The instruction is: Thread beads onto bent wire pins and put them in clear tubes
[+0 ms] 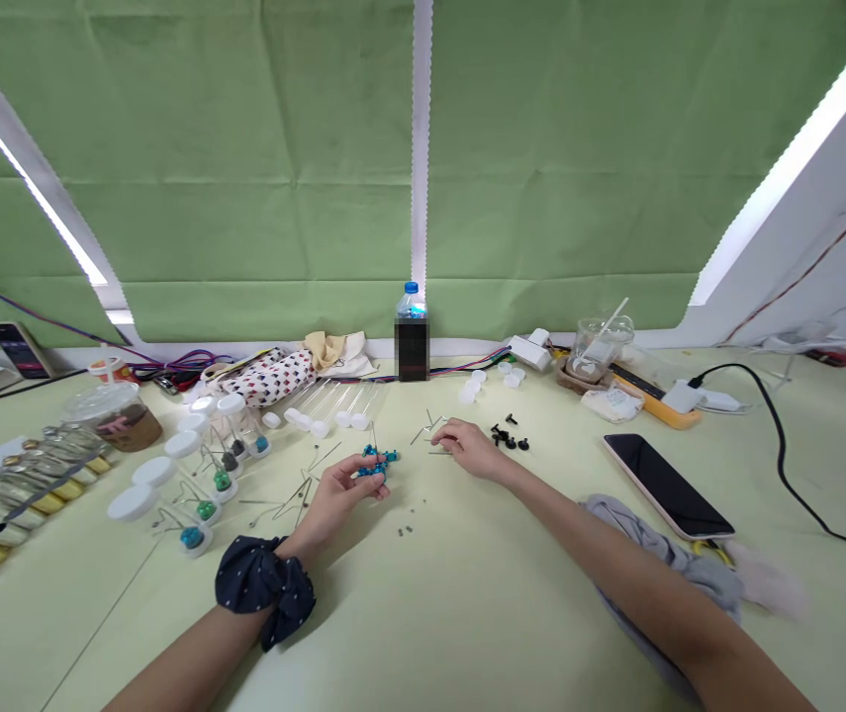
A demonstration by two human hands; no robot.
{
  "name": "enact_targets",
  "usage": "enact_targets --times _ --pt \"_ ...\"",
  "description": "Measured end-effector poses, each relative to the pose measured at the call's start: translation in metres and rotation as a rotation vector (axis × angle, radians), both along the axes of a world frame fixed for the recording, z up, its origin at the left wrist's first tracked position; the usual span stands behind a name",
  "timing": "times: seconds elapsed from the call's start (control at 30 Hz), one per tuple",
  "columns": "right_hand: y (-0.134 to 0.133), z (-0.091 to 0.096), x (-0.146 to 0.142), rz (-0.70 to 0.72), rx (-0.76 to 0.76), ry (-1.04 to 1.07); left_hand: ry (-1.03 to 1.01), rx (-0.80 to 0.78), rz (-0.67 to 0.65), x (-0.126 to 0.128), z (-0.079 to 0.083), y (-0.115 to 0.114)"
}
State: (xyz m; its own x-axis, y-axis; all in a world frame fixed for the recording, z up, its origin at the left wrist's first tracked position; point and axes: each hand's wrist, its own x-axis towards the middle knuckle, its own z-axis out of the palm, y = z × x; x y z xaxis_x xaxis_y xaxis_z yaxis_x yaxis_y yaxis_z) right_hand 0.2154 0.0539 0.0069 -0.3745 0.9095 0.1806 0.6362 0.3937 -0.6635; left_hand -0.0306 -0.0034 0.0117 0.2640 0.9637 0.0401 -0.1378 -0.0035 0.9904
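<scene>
My left hand (352, 485), with a dark dotted scrunchie (263, 583) round its wrist, is closed among small shiny blue parts (392, 456). A thin metal rod (373, 435) stands up from its fingers, where it appears to meet a blue part; the fingers hide the join. My right hand (471, 450) reaches over the table with fingers bent together beside several short metal pins (417, 435). Whatever lies between its fingertips is too small to make out. Bent metal wires (300, 499) lie left of my left hand, and tiny grey bits (406, 531) in front.
Black plastic pieces (510, 441) lie right of my right hand. Capped vials with coloured bases (192, 537) and bottles (29, 485) crowd the left. Clear tubes with white caps (320, 428) lie behind. A phone (667, 485), grey cloth (660, 549) and plastic cup (601, 346) are right.
</scene>
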Motion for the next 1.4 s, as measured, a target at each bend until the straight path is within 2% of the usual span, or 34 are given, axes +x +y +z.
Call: enact_targets --times 0.1,0.17,0.27,0.43,0.63,0.83,1.13,1.4 --pt "-0.007 0.005 -0.005 0.118 -0.150 0.114 0.005 0.012 0.001 -0.001 0.001 0.000" --pt "-0.012 0.008 -0.008 0.168 -0.202 0.097 0.008 0.014 0.000 -0.001 0.000 0.000" --pt "-0.017 0.014 -0.009 0.233 -0.186 0.016 0.014 0.014 0.002 -0.001 0.000 0.000" --pt "-0.025 0.023 -0.010 0.429 -0.261 -0.038 0.014 0.019 0.002 -0.001 0.002 -0.001" --pt "-0.038 0.029 -0.017 0.545 -0.257 -0.137 0.029 0.015 0.021 0.000 0.003 -0.001" --pt "-0.048 0.028 -0.024 0.575 -0.329 -0.173 0.030 0.010 0.022 0.000 0.002 -0.001" --pt "-0.059 0.024 -0.033 0.479 -0.283 -0.231 0.040 0.008 0.007 0.000 0.003 -0.001" --pt "-0.061 0.026 -0.033 0.495 -0.246 -0.205 0.041 0.010 0.000 0.000 0.002 -0.001"
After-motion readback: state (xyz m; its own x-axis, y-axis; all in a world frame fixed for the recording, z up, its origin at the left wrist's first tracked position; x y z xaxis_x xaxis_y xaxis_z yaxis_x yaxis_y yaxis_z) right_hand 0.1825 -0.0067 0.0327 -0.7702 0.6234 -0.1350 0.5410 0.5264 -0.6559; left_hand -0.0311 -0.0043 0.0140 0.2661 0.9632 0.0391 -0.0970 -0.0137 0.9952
